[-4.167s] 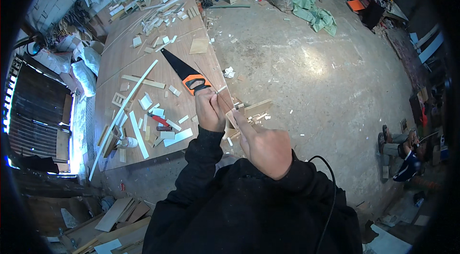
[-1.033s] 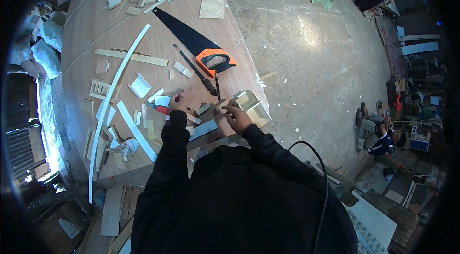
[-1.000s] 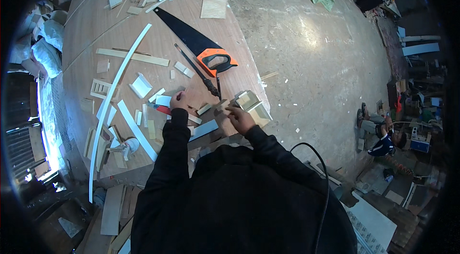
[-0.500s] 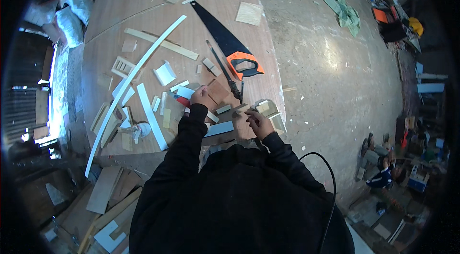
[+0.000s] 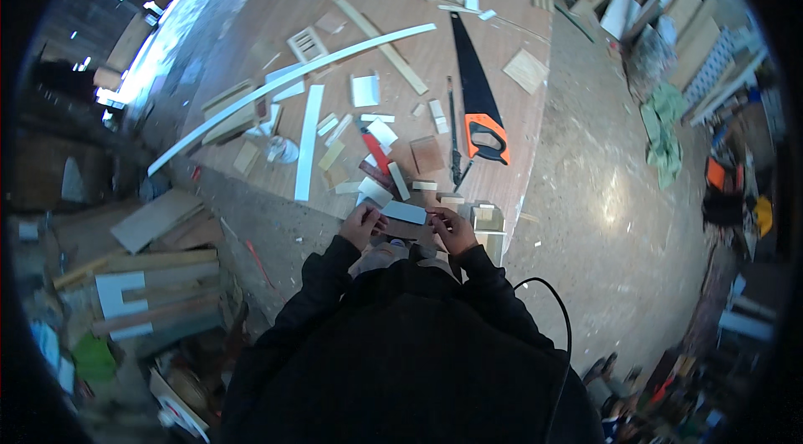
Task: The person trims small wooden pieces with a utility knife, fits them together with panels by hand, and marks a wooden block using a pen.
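My left hand (image 5: 361,225) is closed at the left end of a small white rectangular board (image 5: 403,212), fingers bent against it. At the other end, my right hand (image 5: 452,232) pinches near the board's corner, thumb and fingertips close together. The board lies level between both hands, close to my body at the table's near edge. A strip of brown wood (image 5: 403,230) shows just below it. Beyond the hands lie a red strip-like object (image 5: 376,153), a reddish-brown square piece (image 5: 427,155) and several small wood offcuts.
A handsaw (image 5: 478,97) with an orange handle lies on the table (image 5: 276,25), beside a thin dark rod (image 5: 454,134). A small open wooden box (image 5: 488,220) stands right of my right hand. A long white strip (image 5: 293,76) crosses the left side, near a clear container (image 5: 283,149).
My hands have come together around the white board, the left moving back from the reddish-brown square piece. The view has turned, so the table items appear shifted.
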A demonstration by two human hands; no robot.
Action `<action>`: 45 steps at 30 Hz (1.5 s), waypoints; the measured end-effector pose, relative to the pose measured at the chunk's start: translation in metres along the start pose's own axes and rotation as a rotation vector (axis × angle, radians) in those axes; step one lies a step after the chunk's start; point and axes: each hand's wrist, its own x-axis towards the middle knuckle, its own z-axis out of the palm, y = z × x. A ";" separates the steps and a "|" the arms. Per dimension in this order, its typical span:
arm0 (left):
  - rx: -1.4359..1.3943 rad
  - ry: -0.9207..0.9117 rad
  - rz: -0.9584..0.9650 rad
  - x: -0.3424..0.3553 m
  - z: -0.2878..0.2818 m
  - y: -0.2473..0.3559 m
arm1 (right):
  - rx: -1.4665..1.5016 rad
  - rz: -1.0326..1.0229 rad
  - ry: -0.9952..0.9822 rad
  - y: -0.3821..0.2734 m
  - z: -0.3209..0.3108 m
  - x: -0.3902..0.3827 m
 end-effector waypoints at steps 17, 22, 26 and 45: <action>-0.301 0.482 -0.005 -0.173 -0.015 -0.053 | -0.189 -0.148 0.303 0.054 0.024 0.050; -0.269 0.393 0.019 -0.139 -0.032 -0.031 | -0.524 -0.030 0.543 0.045 -0.006 0.108; -0.086 0.305 0.036 -0.090 -0.053 -0.003 | -0.881 0.329 0.578 0.007 -0.005 0.133; 1.215 0.153 0.092 0.176 0.066 0.047 | -0.816 0.388 0.664 0.018 -0.015 0.158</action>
